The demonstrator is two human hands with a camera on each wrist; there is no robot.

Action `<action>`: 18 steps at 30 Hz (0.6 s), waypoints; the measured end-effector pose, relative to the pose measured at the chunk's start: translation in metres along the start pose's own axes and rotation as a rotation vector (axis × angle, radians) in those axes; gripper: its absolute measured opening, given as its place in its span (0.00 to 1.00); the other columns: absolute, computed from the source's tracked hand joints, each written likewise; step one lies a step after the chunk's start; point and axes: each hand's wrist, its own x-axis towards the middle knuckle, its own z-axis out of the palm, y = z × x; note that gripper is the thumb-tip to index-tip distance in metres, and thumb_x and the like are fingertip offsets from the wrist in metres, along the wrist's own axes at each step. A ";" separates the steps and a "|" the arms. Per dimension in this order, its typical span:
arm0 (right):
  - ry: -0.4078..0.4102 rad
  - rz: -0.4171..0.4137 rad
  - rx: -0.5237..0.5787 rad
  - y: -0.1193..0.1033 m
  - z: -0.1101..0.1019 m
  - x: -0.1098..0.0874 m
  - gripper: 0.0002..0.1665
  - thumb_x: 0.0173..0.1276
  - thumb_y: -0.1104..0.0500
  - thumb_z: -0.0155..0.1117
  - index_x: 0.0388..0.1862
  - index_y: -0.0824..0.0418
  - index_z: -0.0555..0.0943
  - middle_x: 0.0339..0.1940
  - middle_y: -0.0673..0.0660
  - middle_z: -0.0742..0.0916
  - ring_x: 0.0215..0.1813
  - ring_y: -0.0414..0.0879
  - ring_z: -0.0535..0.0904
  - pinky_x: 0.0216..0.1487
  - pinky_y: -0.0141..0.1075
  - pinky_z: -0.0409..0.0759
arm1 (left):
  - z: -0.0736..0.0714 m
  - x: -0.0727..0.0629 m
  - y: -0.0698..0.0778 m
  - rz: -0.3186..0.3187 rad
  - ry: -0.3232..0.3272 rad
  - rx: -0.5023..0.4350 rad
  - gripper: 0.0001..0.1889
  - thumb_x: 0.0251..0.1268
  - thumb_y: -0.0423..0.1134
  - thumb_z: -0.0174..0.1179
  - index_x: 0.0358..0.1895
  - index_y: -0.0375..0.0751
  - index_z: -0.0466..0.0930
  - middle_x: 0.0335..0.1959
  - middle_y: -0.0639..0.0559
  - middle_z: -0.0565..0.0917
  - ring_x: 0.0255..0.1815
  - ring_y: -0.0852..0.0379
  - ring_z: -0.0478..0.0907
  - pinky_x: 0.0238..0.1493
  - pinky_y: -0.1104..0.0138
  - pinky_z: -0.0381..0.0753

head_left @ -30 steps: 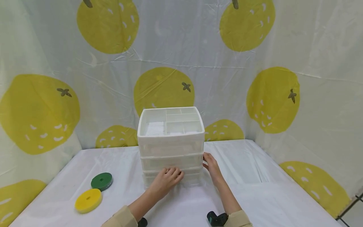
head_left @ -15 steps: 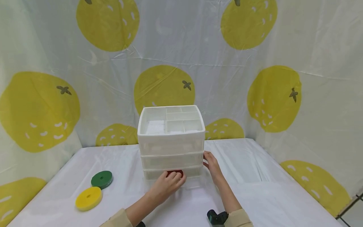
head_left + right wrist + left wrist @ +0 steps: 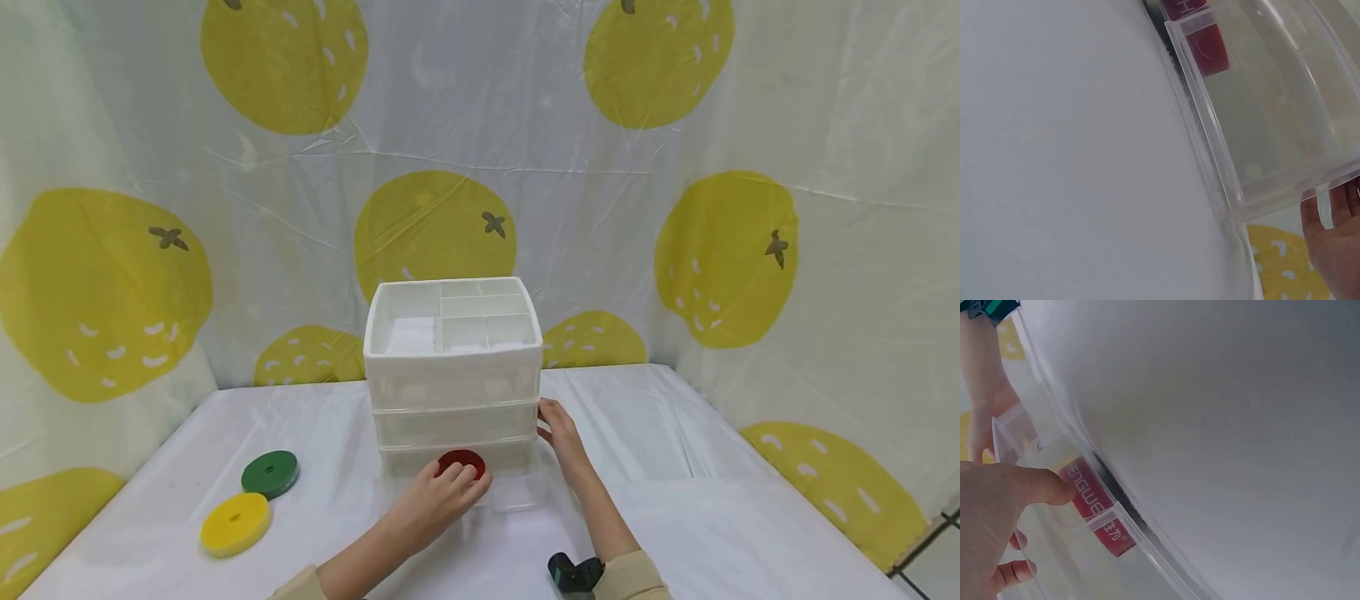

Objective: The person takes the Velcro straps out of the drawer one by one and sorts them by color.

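Note:
A white cabinet (image 3: 453, 383) with clear drawers and a divided top tray stands mid-table. Its bottom drawer (image 3: 517, 492) is pulled partway out. My left hand (image 3: 442, 500) pinches the drawer front, thumb outside and fingertips over the edge, as the left wrist view shows. Inside the drawer lies a red disc-shaped roll (image 3: 463, 460), partly behind my fingers. White lettering on the red side (image 3: 1088, 490) shows through the clear plastic. My right hand (image 3: 561, 433) rests its fingers against the cabinet's right side.
Left of the cabinet, a green roll (image 3: 270, 475) and a yellow roll (image 3: 235, 525) lie touching on the white table covering (image 3: 705, 517). A fruit-patterned curtain (image 3: 450, 150) hangs behind and along both sides. A black device (image 3: 573, 575) sits at my right wrist.
The bottom drawer has slid out toward me with my left hand, and the red roll in it has come into view. My right hand has stayed at the cabinet's side.

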 end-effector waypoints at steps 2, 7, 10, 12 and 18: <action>0.004 0.002 -0.003 0.000 0.000 0.000 0.27 0.72 0.48 0.40 0.57 0.68 0.67 0.55 0.60 0.75 0.62 0.53 0.67 0.64 0.49 0.65 | -0.002 -0.001 0.000 0.000 -0.006 -0.014 0.35 0.42 0.52 0.70 0.57 0.57 0.64 0.43 0.58 0.75 0.43 0.62 0.74 0.37 0.71 0.76; 0.008 0.011 -0.012 -0.003 0.001 -0.001 0.26 0.73 0.49 0.39 0.57 0.68 0.67 0.56 0.60 0.74 0.62 0.53 0.67 0.63 0.49 0.66 | -0.010 -0.002 0.002 0.006 -0.021 -0.070 0.35 0.42 0.52 0.70 0.56 0.58 0.64 0.43 0.58 0.76 0.44 0.62 0.74 0.37 0.70 0.76; 0.007 0.013 -0.013 -0.004 0.001 -0.001 0.27 0.73 0.49 0.39 0.57 0.68 0.66 0.58 0.62 0.73 0.63 0.54 0.66 0.63 0.49 0.65 | -0.016 -0.003 0.004 0.021 -0.039 -0.120 0.35 0.41 0.51 0.71 0.56 0.58 0.65 0.43 0.58 0.76 0.44 0.62 0.74 0.38 0.70 0.77; 0.009 0.017 -0.006 -0.004 0.001 -0.001 0.27 0.73 0.48 0.39 0.57 0.69 0.66 0.58 0.62 0.73 0.63 0.54 0.66 0.64 0.49 0.65 | -0.019 -0.004 0.005 0.029 -0.055 -0.147 0.36 0.39 0.51 0.72 0.56 0.58 0.64 0.44 0.58 0.76 0.45 0.62 0.74 0.39 0.70 0.78; 0.006 0.019 -0.004 0.000 0.000 0.000 0.28 0.72 0.46 0.41 0.57 0.68 0.67 0.58 0.63 0.73 0.64 0.55 0.66 0.64 0.50 0.64 | -0.028 -0.009 0.009 0.034 -0.079 -0.184 0.39 0.36 0.51 0.73 0.56 0.58 0.63 0.43 0.59 0.77 0.43 0.63 0.75 0.39 0.71 0.80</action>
